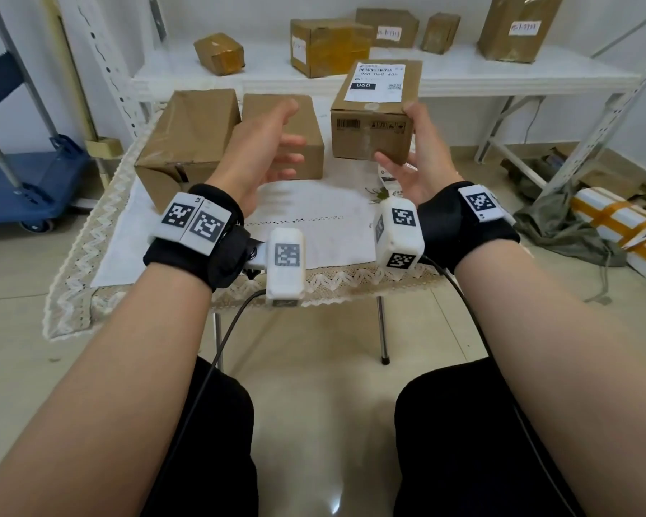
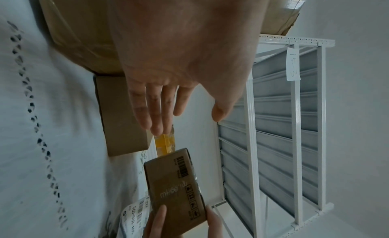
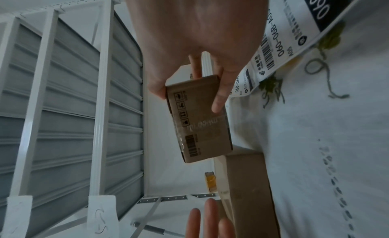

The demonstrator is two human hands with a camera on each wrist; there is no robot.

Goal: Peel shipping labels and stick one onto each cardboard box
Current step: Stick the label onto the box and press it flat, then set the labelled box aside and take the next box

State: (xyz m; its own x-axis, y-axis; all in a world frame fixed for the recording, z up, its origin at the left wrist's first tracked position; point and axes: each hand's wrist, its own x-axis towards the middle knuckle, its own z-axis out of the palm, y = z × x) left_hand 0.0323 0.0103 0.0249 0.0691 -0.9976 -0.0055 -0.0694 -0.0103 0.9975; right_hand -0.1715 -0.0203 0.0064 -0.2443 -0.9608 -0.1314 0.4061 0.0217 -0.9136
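Your right hand (image 1: 420, 162) grips the labelled box (image 1: 375, 110) off the table, thumb under the front face and fingers round the far side, likely to carry it clear now its label is on. Your left hand (image 1: 267, 151) hovers open, fingers relaxed, holding nothing, near the two plain boxes (image 1: 202, 128) that need labels. Spare labels (image 3: 294, 41) lie on the tablecloth (image 1: 314, 225) under your right wrist. Label reads "060 068 A05", black block "060"; the smaller print is too blurred, possibly an address.
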